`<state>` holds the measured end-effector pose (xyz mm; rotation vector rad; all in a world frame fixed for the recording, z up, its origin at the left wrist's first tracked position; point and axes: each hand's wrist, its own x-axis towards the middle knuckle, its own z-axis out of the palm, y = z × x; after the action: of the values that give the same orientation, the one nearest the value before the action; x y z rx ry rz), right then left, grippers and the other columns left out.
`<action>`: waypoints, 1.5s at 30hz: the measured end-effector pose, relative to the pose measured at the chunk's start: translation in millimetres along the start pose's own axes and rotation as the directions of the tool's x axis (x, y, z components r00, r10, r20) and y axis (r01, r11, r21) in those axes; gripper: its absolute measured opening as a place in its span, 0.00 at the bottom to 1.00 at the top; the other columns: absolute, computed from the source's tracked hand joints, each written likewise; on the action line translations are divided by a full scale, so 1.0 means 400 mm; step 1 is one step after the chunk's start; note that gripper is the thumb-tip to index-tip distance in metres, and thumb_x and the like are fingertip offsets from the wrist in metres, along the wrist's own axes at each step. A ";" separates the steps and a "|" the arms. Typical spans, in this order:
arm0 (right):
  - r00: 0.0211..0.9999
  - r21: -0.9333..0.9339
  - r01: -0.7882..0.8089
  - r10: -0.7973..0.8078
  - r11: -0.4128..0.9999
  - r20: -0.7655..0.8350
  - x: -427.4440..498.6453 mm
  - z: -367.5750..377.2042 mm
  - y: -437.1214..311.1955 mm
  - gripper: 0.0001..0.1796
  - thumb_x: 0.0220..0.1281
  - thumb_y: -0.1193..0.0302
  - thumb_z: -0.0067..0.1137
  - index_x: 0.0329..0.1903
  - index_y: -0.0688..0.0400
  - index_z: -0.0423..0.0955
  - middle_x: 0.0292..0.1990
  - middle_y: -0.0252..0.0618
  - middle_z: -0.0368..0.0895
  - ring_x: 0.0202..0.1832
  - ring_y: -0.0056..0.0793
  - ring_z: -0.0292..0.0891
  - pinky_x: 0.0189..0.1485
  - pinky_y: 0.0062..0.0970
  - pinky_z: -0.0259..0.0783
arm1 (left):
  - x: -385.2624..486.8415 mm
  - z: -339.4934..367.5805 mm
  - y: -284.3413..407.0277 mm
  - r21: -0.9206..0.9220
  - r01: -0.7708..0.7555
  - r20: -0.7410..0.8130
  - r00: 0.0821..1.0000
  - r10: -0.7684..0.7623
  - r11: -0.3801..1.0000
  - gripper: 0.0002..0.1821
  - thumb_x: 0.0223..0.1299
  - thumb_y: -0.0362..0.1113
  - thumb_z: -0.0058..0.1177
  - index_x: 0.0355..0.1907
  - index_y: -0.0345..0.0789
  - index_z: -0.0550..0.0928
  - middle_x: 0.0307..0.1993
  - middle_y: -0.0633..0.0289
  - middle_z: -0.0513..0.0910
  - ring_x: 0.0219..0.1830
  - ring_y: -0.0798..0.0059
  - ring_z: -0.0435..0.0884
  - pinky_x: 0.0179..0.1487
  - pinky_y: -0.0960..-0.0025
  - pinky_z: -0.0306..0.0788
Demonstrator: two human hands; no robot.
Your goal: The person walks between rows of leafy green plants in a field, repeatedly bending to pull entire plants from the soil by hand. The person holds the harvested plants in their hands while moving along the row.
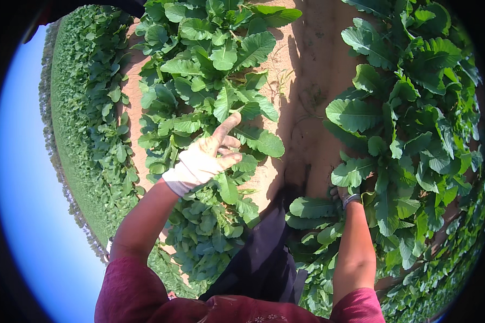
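Over the left row of broad-leaved green plants [222, 56] is my left hand [208, 155], in a white glove with soiled fingers. Its index finger points outward by a leaf near the row's middle, and the other fingers are loosely bent and apart. I see nothing held in it. My right hand [341, 193] reaches low into the right row of leafy plants [392, 133], beside a toothed leaf [352, 171]. A grey cuff [351, 199] shows at that wrist. Leaves and shadow hide most of its fingers, so any grip cannot be seen.
A sandy furrow [313, 89], partly shaded, runs between the two rows. Dark trouser cloth [262, 250] shows below me in the furrow. Small weeds [283, 82] grow at its left side. Further left lie another crop row [93, 80] and a distant tree line [48, 80].
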<state>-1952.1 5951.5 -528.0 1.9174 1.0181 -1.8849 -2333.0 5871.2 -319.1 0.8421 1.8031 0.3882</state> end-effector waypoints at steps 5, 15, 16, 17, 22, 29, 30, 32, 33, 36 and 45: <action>0.992 -0.029 -0.106 0.108 0.994 0.067 0.009 0.015 0.019 0.19 0.68 0.53 0.46 0.36 0.56 0.74 0.22 0.36 0.77 0.15 0.28 0.70 0.17 0.28 0.65 | -0.335 0.007 -0.101 0.437 0.018 0.174 0.979 -0.105 0.899 0.27 0.62 0.39 0.52 0.65 0.48 0.70 0.40 0.58 0.85 0.40 0.64 0.84 0.47 0.66 0.77; 0.988 0.249 0.122 -0.141 0.961 0.059 -0.401 -0.007 0.046 0.18 0.66 0.65 0.59 0.53 0.63 0.75 0.39 0.37 0.81 0.37 0.24 0.77 0.40 0.27 0.77 | -0.817 -0.070 -0.149 0.557 0.238 0.205 0.889 -0.409 0.796 0.27 0.62 0.54 0.48 0.61 0.46 0.75 0.58 0.57 0.78 0.58 0.62 0.77 0.64 0.64 0.68; 0.993 0.304 0.101 -0.114 0.947 0.023 -0.458 -0.024 0.057 0.18 0.65 0.66 0.59 0.52 0.64 0.75 0.37 0.36 0.81 0.35 0.23 0.76 0.39 0.26 0.77 | -0.836 -0.078 -0.141 0.520 0.242 0.174 0.909 -0.379 0.819 0.26 0.62 0.53 0.48 0.61 0.46 0.76 0.57 0.57 0.79 0.58 0.62 0.78 0.64 0.64 0.68; 0.994 0.289 0.101 -0.107 0.952 0.006 -0.519 -0.053 0.075 0.18 0.63 0.66 0.59 0.51 0.64 0.75 0.35 0.35 0.80 0.33 0.23 0.76 0.37 0.25 0.76 | -0.847 -0.090 -0.133 0.474 0.248 0.138 0.926 -0.350 0.845 0.26 0.63 0.53 0.49 0.61 0.46 0.77 0.57 0.58 0.79 0.58 0.62 0.78 0.64 0.64 0.68; 0.982 0.086 -0.077 0.091 0.993 -0.166 -0.741 -0.246 0.172 0.16 0.61 0.66 0.60 0.47 0.62 0.76 0.31 0.38 0.81 0.24 0.27 0.75 0.26 0.28 0.72 | -0.940 -0.137 -0.120 -0.263 0.449 -0.105 0.867 -0.488 0.854 0.19 0.62 0.35 0.56 0.56 0.36 0.80 0.52 0.62 0.84 0.53 0.76 0.80 0.59 0.75 0.71; 0.943 0.464 -0.001 0.154 0.886 -0.293 -0.952 -0.466 0.181 0.13 0.66 0.60 0.56 0.46 0.54 0.72 0.26 0.35 0.80 0.18 0.30 0.75 0.18 0.31 0.69 | -1.125 -0.146 -0.159 -0.197 0.598 -0.043 0.787 -0.616 0.777 0.18 0.62 0.37 0.56 0.55 0.36 0.81 0.49 0.63 0.84 0.50 0.76 0.80 0.58 0.73 0.70; 0.928 0.453 0.011 0.159 0.892 -0.336 -0.972 -0.475 0.172 0.12 0.66 0.60 0.55 0.44 0.53 0.72 0.26 0.34 0.79 0.18 0.29 0.75 0.18 0.31 0.70 | -1.133 -0.154 -0.158 -0.165 0.641 0.015 0.761 -0.648 0.749 0.19 0.63 0.39 0.55 0.55 0.38 0.81 0.53 0.62 0.83 0.55 0.72 0.80 0.62 0.72 0.69; 0.923 0.492 0.029 0.166 0.870 -0.348 -1.008 -0.483 0.158 0.10 0.65 0.59 0.56 0.41 0.51 0.72 0.26 0.32 0.79 0.17 0.28 0.74 0.17 0.30 0.70 | -1.145 -0.178 -0.153 -0.004 0.620 -0.040 0.784 -0.620 0.784 0.18 0.62 0.41 0.55 0.54 0.41 0.82 0.51 0.61 0.84 0.55 0.72 0.80 0.61 0.71 0.69; 0.914 0.494 0.047 0.162 0.868 -0.372 -1.020 -0.481 0.150 0.10 0.65 0.60 0.55 0.41 0.51 0.72 0.26 0.32 0.79 0.17 0.27 0.73 0.16 0.29 0.70 | -1.147 -0.190 -0.150 -0.035 0.658 -0.049 0.750 -0.659 0.752 0.18 0.62 0.42 0.55 0.54 0.41 0.82 0.50 0.61 0.84 0.54 0.72 0.80 0.61 0.71 0.70; 0.927 0.452 0.047 0.130 0.891 -0.353 -1.040 -0.465 0.125 0.09 0.64 0.62 0.56 0.41 0.51 0.72 0.26 0.37 0.79 0.16 0.29 0.72 0.15 0.31 0.68 | -1.122 -0.222 -0.163 -0.236 0.568 -0.166 0.776 -0.608 0.789 0.16 0.61 0.36 0.54 0.52 0.39 0.83 0.44 0.67 0.85 0.40 0.81 0.80 0.46 0.75 0.73; 0.954 0.453 0.067 0.076 0.889 -0.290 -0.900 -0.519 -0.049 0.12 0.63 0.61 0.57 0.45 0.50 0.72 0.28 0.35 0.81 0.19 0.33 0.76 0.20 0.36 0.72 | -0.886 -0.249 -0.189 0.023 0.447 -0.174 0.883 -0.437 0.894 0.19 0.60 0.43 0.54 0.53 0.41 0.82 0.50 0.62 0.85 0.50 0.71 0.82 0.57 0.70 0.73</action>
<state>-1772.9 5991.7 -154.7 2.5342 0.6705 -2.0078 -2382.9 5581.7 -85.0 0.4224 2.1036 0.1039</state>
